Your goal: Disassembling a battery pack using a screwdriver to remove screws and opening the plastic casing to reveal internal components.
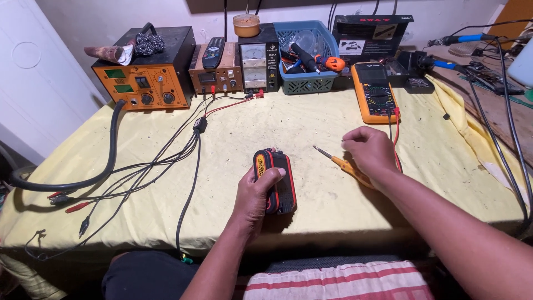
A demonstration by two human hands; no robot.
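My left hand (256,191) reaches forward from a bare forearm, fingers curled shut in a grip, thumb on top. My right hand (369,151) comes in from the right on an angled forearm, knuckles up, fingers bent and pinched together.

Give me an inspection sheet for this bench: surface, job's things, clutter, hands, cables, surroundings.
Surface: table under a yellow cloth, wrinkled, folded over at the right end.
Job's things: black and orange battery pack lying on the cloth; orange-handled screwdriver beside it.
Clutter: orange multimeter, blue basket of tools, remote control on a small box.
Hands: left hand grips the battery pack; right hand rests on the screwdriver handle.
Cables: black leads with clips trail left; thick hose curves off the edge.
Surroundings: orange-fronted station, meter-faced power supply, white wall.
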